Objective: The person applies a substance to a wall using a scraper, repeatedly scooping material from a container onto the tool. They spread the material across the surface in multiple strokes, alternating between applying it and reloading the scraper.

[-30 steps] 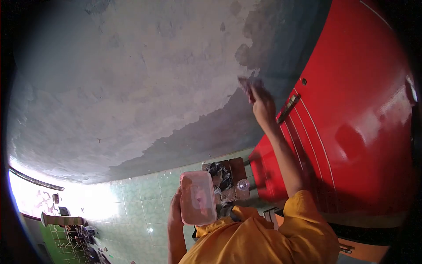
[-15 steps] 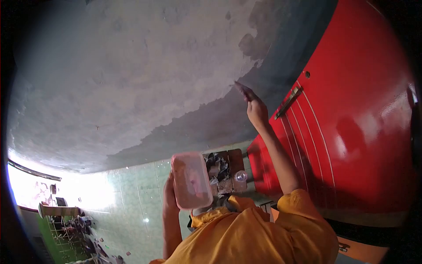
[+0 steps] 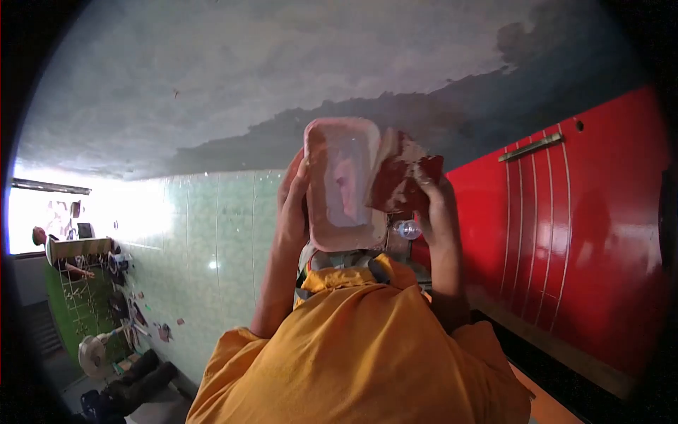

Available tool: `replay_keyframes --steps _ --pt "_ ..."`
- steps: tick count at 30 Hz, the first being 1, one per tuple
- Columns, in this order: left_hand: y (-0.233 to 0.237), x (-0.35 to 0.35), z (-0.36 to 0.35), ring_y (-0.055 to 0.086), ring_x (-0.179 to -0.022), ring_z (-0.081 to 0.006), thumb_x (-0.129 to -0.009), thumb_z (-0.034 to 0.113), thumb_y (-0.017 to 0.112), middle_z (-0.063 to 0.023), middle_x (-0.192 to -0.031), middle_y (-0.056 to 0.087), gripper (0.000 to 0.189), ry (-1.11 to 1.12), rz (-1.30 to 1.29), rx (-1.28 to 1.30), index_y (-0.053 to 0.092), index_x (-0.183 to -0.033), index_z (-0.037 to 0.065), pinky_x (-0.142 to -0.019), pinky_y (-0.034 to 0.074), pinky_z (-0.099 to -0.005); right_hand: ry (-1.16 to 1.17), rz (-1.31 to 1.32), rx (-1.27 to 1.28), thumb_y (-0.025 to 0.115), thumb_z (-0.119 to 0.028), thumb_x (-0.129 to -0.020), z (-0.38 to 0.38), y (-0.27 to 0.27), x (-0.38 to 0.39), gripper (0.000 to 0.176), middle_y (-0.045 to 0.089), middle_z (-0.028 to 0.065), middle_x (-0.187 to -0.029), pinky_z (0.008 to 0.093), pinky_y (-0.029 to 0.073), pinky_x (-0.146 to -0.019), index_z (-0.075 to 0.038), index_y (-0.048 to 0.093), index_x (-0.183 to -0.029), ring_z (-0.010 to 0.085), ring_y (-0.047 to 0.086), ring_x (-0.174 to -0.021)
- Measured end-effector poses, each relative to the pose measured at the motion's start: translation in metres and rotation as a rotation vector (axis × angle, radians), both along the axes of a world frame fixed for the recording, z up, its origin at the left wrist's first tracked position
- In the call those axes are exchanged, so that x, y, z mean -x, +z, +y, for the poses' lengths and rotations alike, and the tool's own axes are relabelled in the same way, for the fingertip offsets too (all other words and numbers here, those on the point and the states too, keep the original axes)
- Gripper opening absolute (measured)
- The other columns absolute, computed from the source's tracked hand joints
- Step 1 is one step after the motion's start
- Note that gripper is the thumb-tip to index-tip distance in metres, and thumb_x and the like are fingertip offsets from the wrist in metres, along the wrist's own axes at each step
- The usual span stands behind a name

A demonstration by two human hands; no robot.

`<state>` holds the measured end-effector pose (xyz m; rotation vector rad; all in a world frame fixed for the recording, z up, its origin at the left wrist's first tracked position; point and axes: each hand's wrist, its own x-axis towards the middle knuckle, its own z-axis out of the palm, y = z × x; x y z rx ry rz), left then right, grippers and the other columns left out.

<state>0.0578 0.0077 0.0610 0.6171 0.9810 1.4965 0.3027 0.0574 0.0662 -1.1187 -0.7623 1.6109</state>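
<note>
My left hand [image 3: 292, 201] grips the left side of a pink plastic tub [image 3: 319, 212], held up in front of my chest. Wet greyish-pink paste lies in its bottom. In my right hand [image 3: 439, 208] is a flat reddish-brown putty scraper [image 3: 395, 180], pinched at its right edge. Pale paste smears its face, and its left edge meets or overlaps the tub's right rim. Beyond both hands is a grey wall [image 3: 233, 92], with a ragged border between its paler coat and a darker band.
A red door [image 3: 607, 212] with a metal bolt [image 3: 530, 148] is at the right. Pale green tiles [image 3: 205, 226] cover the lower wall. A clear plastic cup [image 3: 407, 229] sits below the scraper. Far left are a person [image 3: 60, 258] and a fan [image 3: 93, 355].
My right hand has come down from the wall to the tub, bringing the scraper to its right rim. The tub is higher in view, and the camera has turned.
</note>
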Motion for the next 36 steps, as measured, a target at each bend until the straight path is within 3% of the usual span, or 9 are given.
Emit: replay_keyframes --steps 4,10,12,13,14,16,28,32,36 --pt "-0.003 0.023 0.001 0.043 -0.143 -0.0222 -0.107 0.036 0.054 -0.0138 -0.155 0.046 0.068 -0.024 0.063 -0.045 0.032 -0.158 -0.003 -0.119 0.033 -0.0359 -0.208 -0.218 -0.086 0.070 -0.022 -0.097 0.001 0.005 -0.001 0.029 0.066 0.0036 -0.108 0.0310 0.051 -0.090 -0.002 0.064 -0.116 0.0132 0.063 -0.100" --pt "-0.022 0.050 0.005 0.036 -0.148 -0.0225 -0.107 0.041 0.052 -0.0129 -0.161 0.037 0.076 -0.062 -0.009 -0.104 0.022 -0.162 0.000 -0.121 0.030 -0.0368 -0.114 -0.539 -0.392 0.069 -0.015 -0.097 -0.030 0.082 0.065 0.024 0.067 0.0071 -0.110 0.0330 0.053 -0.086 -0.002 0.060 -0.116 0.0143 0.065 -0.100" --pt "-0.026 0.052 0.008 0.037 -0.147 -0.0226 -0.108 0.041 0.047 -0.0129 -0.161 0.037 0.071 -0.085 -0.005 -0.124 0.022 -0.162 0.001 -0.120 0.031 -0.0368 -0.046 -0.833 -0.541 0.070 -0.014 -0.096 -0.038 0.080 0.096 0.027 0.069 0.0127 -0.106 0.0369 0.055 -0.081 -0.001 0.059 -0.118 0.0237 0.070 -0.092" --pt "-0.026 0.051 0.008 0.039 -0.146 -0.0225 -0.109 0.040 0.042 -0.0129 -0.160 0.038 0.067 -0.089 0.018 -0.132 0.024 -0.162 0.002 -0.120 0.032 -0.0368 0.008 -1.034 -0.521 0.071 -0.014 -0.096 -0.043 0.086 0.114 0.024 0.071 0.0139 -0.102 0.0348 0.055 -0.081 -0.001 0.061 -0.114 0.0190 0.070 -0.091" --pt "-0.025 0.051 0.009 0.041 -0.144 -0.0225 -0.111 0.039 0.037 -0.0130 -0.158 0.039 0.062 -0.096 0.041 -0.143 0.026 -0.161 0.004 -0.119 0.033 -0.0368 -0.019 -1.154 -0.608 0.072 -0.014 -0.095 -0.042 0.075 0.127 0.027 0.071 0.0201 -0.098 0.0386 0.056 -0.077 -0.001 0.061 -0.117 0.0318 0.074 -0.089" --pt "-0.023 0.052 0.011 0.040 -0.145 -0.0234 -0.111 0.038 0.036 -0.0133 -0.159 0.038 0.062 -0.137 0.078 -0.172 0.024 -0.162 0.004 -0.120 0.032 -0.0375 0.012 -1.287 -0.694 0.071 -0.014 -0.094 -0.039 0.062 0.142 0.035 0.071 0.0236 -0.102 0.0430 0.056 -0.076 0.000 0.060 -0.124 0.0417 0.071 -0.092" --pt "-0.039 0.025 0.019 0.029 -0.152 -0.0254 -0.110 0.046 0.040 -0.0155 -0.165 0.029 0.075 -0.365 -0.025 -0.198 0.016 -0.163 -0.001 -0.124 0.024 -0.0392 -0.086 -1.280 -0.569 0.071 -0.021 -0.093 -0.054 0.037 0.138 0.045 0.069 0.0265 -0.095 0.0503 0.053 -0.068 0.001 0.056 -0.129 0.0459 0.067 -0.078" --pt "-0.045 0.009 0.022 0.030 -0.151 -0.0253 -0.110 0.045 0.041 -0.0155 -0.165 0.029 0.075 -0.393 -0.004 -0.107 0.015 -0.163 -0.001 -0.124 0.024 -0.0389 -0.120 -1.125 -0.506 0.072 -0.018 -0.093 -0.053 0.039 0.115 0.034 0.068 0.0270 -0.094 0.0459 0.054 -0.067 -0.001 0.061 -0.120 0.0446 0.068 -0.079" --pt "-0.038 -0.013 0.025 0.032 -0.150 -0.0248 -0.110 0.044 0.042 -0.0150 -0.164 0.030 0.075 -0.405 0.028 -0.171 0.015 -0.163 0.000 -0.123 0.026 -0.0382 -0.111 -0.918 -0.428 0.073 -0.016 -0.093 -0.048 0.033 0.080 0.028 0.071 0.0189 -0.094 0.0373 0.054 -0.072 0.000 0.063 -0.114 0.0278 0.070 -0.082"
